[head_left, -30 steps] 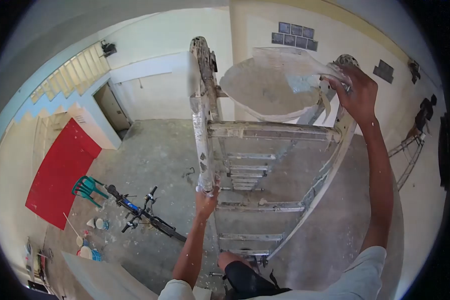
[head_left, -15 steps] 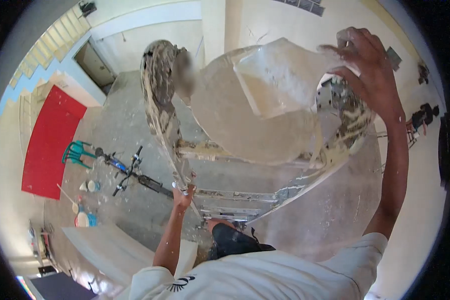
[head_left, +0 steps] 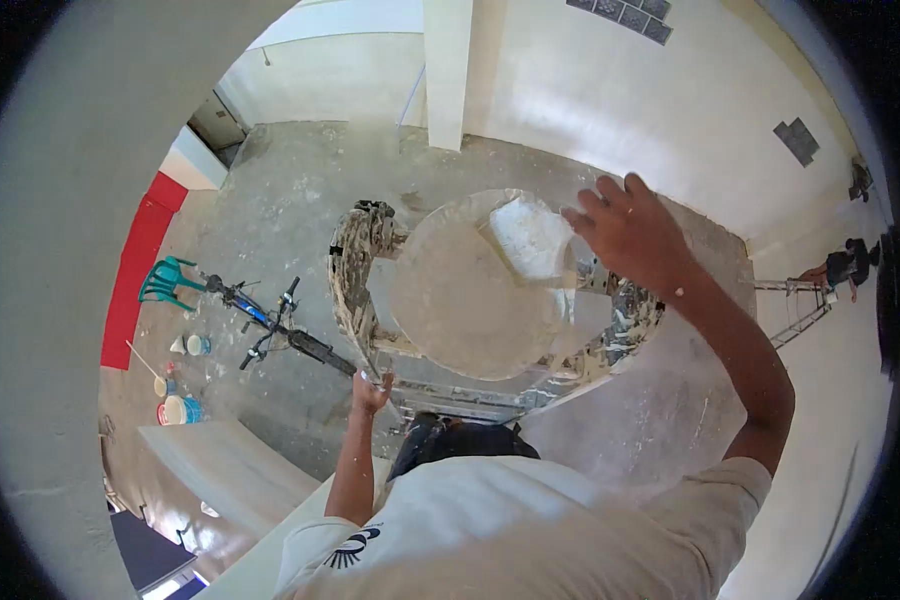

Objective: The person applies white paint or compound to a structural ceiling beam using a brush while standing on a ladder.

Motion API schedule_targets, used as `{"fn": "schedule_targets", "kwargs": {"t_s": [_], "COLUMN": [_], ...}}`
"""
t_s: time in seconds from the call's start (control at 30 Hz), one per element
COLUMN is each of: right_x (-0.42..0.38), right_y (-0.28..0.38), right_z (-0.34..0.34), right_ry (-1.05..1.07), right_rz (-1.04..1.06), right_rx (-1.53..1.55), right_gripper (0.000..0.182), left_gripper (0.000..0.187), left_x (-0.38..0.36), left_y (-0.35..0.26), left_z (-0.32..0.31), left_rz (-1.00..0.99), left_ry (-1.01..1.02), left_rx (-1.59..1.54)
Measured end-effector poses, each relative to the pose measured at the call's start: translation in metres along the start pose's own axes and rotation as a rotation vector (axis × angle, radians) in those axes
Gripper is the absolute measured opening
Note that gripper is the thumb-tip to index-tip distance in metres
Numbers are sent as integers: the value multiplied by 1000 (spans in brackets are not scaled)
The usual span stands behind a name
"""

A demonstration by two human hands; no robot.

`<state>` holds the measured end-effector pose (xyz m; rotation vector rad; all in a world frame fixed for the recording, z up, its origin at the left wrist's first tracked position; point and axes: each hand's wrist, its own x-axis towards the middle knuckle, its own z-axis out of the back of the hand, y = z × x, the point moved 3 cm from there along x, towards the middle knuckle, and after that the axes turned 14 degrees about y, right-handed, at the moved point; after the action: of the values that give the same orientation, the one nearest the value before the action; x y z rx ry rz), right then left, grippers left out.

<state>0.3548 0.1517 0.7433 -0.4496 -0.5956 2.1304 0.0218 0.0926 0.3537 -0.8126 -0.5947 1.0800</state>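
Observation:
A stepladder (head_left: 350, 290), its top caked with dried plaster, stands in front of my body. On it rests a round tan surface (head_left: 450, 300) with a white angular patch (head_left: 530, 238) at its upper right. I cannot tell whether this is a board or a filled tub. My left hand (head_left: 373, 390) is closed round the ladder's left side, below the top. Over the right edge of the round surface, my right hand (head_left: 630, 228) is raised with fingers apart and somewhat bent; nothing shows in it.
Left of the ladder stand a bicycle (head_left: 280, 332), a green chair (head_left: 168, 282) and several buckets (head_left: 182, 410). A red panel (head_left: 135, 285) lies beyond. A pale wall surface (head_left: 45, 300) fills the left edge. At far right, a person (head_left: 848, 265) is by another ladder (head_left: 802, 322).
The ladder top and round surface look smaller and lower in view. My right hand has shifted left and down in view, and its fingers remain apart. My left hand keeps its hold.

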Motion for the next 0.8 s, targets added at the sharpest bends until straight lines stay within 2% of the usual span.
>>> {"fn": "schedule_targets", "kwargs": {"t_s": [0.07, 0.13, 0.23, 0.3, 0.47, 0.53, 0.57, 0.6, 0.63, 0.67, 0.7, 0.73, 0.77, 0.8], "right_x": [3, 9, 14, 12, -2, -11, -17, -24, -31, -39, -49, -53, -56, -76], "right_y": [12, 25, 34, 32, 23, 11, 8, 1, -5, -11, -15, -15, 15, -25], "right_z": [12, 23, 29, 31, 59, 69, 68, 63, 57, 36, 24, 28, 64, -59], "right_ry": [-17, 117, 180, 186, 203, 135, 117, 99, 66, 132, 51, 328, 15, 616], "right_rz": [-6, -91, -94, -88, -84, -155, -151, -194, -225, -310, -361, -437, -523, -353], "right_rx": [-52, -102, -170, -141, -135, 19, 15, 159, 305, 394, 644, 680, 725, 986], "right_gripper": [18, 14, 9, 8, 10, 19, 19, 22, 26, 30, 30, 33, 39, 43], "left_gripper": [25, 27, 30, 33, 35, 34, 34, 33, 31, 31, 32, 46, 47, 48], "left_x": [1, -2, -6, -6, -6, -10, -10, -7, -7, -6, -6, -7, -8, -14], "left_y": [0, 10, 17, 21, 27, 32, 35, 35, 3, -19, -12, -41, -19, -9], "left_z": [0, -1, -5, -7, -14, -15, -19, -19, -4, 5, 4, 24, 11, 4], "left_rz": [46, 96, 141, 279, 262, 254, 318, 381, 413, 397, 499, 483, 280, 410], "left_ry": [24, 51, 60, 138, 54, 30, 116, 196, 312, 290, 383, 257, 179, 260], "left_rx": [40, 77, 33, 19, -35, -41, -88, -131, -174, -70, -64, -110, -250, -302]}}
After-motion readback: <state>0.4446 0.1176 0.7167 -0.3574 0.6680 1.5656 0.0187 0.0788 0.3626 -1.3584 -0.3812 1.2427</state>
